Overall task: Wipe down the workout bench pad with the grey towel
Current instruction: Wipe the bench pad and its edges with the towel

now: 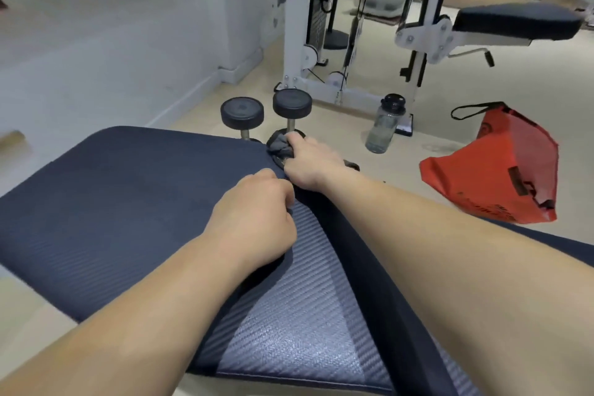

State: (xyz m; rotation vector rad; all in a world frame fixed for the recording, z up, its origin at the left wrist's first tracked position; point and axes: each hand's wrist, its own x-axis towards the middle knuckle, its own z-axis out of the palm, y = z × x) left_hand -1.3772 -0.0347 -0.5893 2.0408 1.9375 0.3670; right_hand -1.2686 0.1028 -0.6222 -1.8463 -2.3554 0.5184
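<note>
Now mid-wipe: right hand (308,164) clamps bunched grey towel (279,146) at bench pad (112,202) edge (left hand (254,219) fisted, contents unclear); next, sweep towel inward from grip.

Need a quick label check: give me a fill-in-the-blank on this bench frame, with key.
1. The right hand grips a bunched grey ____.
2. The left hand rests on the ____ pad.
3. Two dumbbells stand on the ____.
4. The bag beside the bottle is ____.

Missing: towel; blue; floor; red
</note>
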